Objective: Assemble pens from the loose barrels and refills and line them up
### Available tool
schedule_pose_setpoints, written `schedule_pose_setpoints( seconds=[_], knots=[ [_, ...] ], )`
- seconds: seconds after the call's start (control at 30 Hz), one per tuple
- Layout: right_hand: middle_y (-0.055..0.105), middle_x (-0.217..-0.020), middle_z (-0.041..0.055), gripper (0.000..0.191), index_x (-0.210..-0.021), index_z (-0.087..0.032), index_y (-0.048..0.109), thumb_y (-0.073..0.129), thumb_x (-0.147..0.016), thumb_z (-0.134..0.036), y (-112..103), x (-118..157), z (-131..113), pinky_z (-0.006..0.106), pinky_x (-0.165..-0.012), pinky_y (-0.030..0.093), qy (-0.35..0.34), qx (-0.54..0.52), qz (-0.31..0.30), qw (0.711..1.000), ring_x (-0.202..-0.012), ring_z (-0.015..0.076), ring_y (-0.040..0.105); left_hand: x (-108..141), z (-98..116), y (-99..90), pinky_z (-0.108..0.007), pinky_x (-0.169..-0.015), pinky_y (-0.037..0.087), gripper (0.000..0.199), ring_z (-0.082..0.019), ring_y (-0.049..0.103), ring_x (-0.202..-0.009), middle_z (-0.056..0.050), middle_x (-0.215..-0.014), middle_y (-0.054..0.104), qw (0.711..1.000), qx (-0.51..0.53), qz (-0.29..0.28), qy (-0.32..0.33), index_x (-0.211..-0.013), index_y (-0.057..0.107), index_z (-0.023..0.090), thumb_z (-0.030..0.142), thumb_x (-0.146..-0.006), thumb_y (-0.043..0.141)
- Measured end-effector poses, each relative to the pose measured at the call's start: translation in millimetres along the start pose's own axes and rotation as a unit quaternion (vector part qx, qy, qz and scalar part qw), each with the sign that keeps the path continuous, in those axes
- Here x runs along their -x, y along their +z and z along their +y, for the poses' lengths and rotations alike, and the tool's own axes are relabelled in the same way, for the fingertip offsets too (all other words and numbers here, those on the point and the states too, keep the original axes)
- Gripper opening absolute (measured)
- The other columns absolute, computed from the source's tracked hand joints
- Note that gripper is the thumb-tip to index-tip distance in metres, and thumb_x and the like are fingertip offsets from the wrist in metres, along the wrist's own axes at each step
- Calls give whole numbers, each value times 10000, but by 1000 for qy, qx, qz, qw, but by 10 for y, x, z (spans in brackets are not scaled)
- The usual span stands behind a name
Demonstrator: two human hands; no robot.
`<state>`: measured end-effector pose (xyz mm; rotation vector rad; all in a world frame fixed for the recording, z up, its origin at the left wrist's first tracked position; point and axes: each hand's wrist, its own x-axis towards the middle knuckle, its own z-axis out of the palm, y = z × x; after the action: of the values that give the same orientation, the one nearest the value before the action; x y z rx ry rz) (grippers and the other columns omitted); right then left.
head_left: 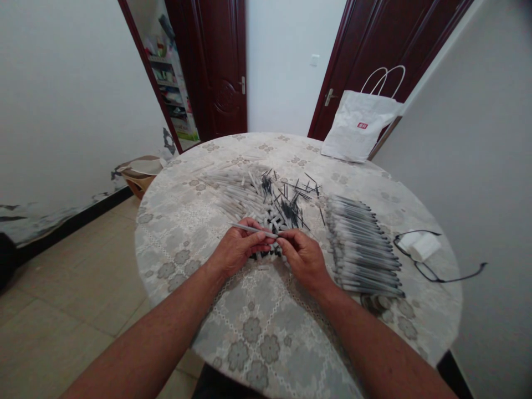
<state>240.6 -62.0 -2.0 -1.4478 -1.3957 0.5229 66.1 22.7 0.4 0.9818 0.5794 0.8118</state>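
My left hand (243, 244) holds a thin grey-white pen barrel (253, 229) between thumb and fingers, near the middle of the round table. At the barrel's right end, my right hand (300, 252) is pinched; whatever small part it grips is too small to make out. Just beyond my hands lie loose pale barrels (236, 191), dark thin refills (291, 210) and small white and black pieces (275, 220). A neat stack of grey pens (363, 246) with dark tips lies to the right of my right hand.
Black-framed glasses (436, 279) and a folded white tissue (419, 245) rest at the table's right. A white paper bag (359, 124) stands at the back right edge. Beside the pen stack's near end is a round object (376, 303). A patterned cloth (253, 343) covers the table.
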Motion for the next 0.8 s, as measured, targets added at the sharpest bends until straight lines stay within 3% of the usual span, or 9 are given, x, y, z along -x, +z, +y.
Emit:
schedule_pose_setpoints(
  seconds=[0.2, 0.33, 0.4, 0.57, 0.8],
  knots=[
    [671, -757, 24, 387, -836, -195, 690, 438, -1044, -403, -41, -1, -56, 263, -681, 430, -31, 60, -33, 997, -721, 155, 610, -1, -17, -10, -328, -790, 616, 282, -203, 758, -870, -82, -963, 778, 1000, -15, -10, 1, -938, 594, 161, 264, -801, 818],
    [693, -889, 25, 200, -1063, -189, 652, 563, -976, -346, -25, 23, -73, 255, -696, 446, -48, 54, -17, 997, -738, 147, 613, -7, -16, -21, -331, -800, 613, 285, -198, 758, -860, -73, -962, 780, 1000, -7, -6, 7, -925, 583, 166, 261, -799, 820],
    [689, -901, 21, 209, -1100, -188, 628, 624, -923, -299, -15, 31, -75, 250, -685, 447, -56, 56, -10, 997, -721, 143, 606, -11, -13, -27, -335, -803, 613, 288, -198, 759, -856, -73, -960, 780, 1000, -10, -5, 8, -923, 575, 165, 256, -800, 819],
    [667, -852, 19, 114, -976, -197, 647, 562, -962, -272, -22, 19, -98, 254, -713, 433, -84, 79, -9, 993, -772, 153, 611, -6, -4, -33, -329, -794, 614, 288, -203, 759, -875, -79, -982, 773, 1000, -26, -7, 2, -922, 576, 158, 258, -803, 818],
    [608, -703, -2, 349, -798, -206, 617, 418, -1046, -350, -52, 13, -107, 258, -636, 392, -61, 72, -52, 994, -656, 140, 569, 10, 2, -5, -329, -748, 615, 316, -209, 756, -852, -85, -981, 769, 1000, -31, -4, -4, -926, 587, 158, 275, -774, 839]
  ],
)
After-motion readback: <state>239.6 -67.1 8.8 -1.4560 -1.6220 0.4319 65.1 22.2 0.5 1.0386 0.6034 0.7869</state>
